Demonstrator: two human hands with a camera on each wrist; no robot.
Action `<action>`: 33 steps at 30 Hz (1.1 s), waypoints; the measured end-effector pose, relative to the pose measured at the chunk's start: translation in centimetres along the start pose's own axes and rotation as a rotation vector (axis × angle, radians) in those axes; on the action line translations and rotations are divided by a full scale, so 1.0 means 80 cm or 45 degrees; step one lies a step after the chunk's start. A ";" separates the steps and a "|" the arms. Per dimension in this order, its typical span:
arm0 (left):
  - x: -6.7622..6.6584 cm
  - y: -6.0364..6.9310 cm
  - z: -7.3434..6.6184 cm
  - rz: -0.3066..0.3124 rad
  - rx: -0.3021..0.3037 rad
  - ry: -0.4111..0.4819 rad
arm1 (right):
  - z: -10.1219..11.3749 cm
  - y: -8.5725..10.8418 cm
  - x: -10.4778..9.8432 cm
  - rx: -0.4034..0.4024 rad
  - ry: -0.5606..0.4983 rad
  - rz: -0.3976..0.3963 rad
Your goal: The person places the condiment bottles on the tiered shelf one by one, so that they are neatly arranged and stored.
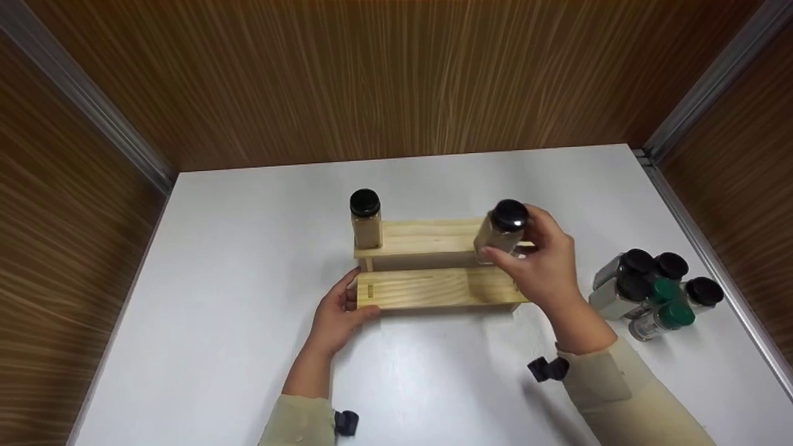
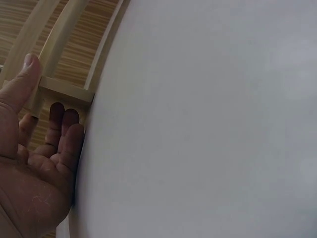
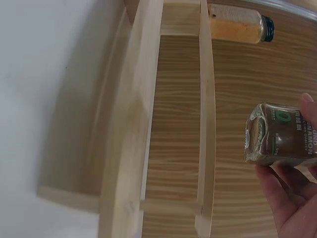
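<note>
A two-step wooden rack (image 1: 427, 288) stands mid-table. At its left end my left hand (image 1: 337, 319) grips the lower step, thumb along the front and fingers behind; the left wrist view shows the thumb (image 2: 22, 82) on the wood and the other fingers under it. My right hand (image 1: 548, 266) holds a square spice jar (image 1: 495, 238) with a black lid, tilted, over the right part of the upper step. In the right wrist view this cinnamon jar (image 3: 282, 134) is apart from the rack. Another black-lidded spice jar (image 1: 367, 226) stands upright on the upper step's left end.
To the right on the white table (image 1: 217, 279) several spice jars stand close together, some with black lids (image 1: 637, 261) and some with green lids (image 1: 676, 314). Wood-grain panels (image 1: 396, 80) wall the table at the back and both sides.
</note>
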State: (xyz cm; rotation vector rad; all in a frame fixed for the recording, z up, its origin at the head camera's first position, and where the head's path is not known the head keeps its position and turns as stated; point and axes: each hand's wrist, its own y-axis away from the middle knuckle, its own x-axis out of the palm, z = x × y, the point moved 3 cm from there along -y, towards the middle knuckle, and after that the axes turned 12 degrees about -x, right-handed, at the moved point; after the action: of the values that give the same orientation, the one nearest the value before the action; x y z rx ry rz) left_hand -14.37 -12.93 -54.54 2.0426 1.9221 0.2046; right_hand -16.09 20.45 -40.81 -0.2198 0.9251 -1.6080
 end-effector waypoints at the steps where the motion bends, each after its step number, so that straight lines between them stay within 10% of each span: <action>1: 0.000 0.000 0.000 0.000 0.000 -0.006 | 0.001 -0.003 0.005 0.002 -0.004 0.011; 33: -0.002 -0.001 -0.001 0.024 0.012 -0.005 | 0.006 -0.041 0.108 0.093 -0.006 0.146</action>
State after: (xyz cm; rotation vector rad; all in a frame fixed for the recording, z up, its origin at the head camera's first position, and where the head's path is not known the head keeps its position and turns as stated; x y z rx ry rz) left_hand -14.44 -13.10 -54.48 2.0663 1.9053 0.1966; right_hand -20.64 12.43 -41.23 -0.1180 0.8585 -1.5314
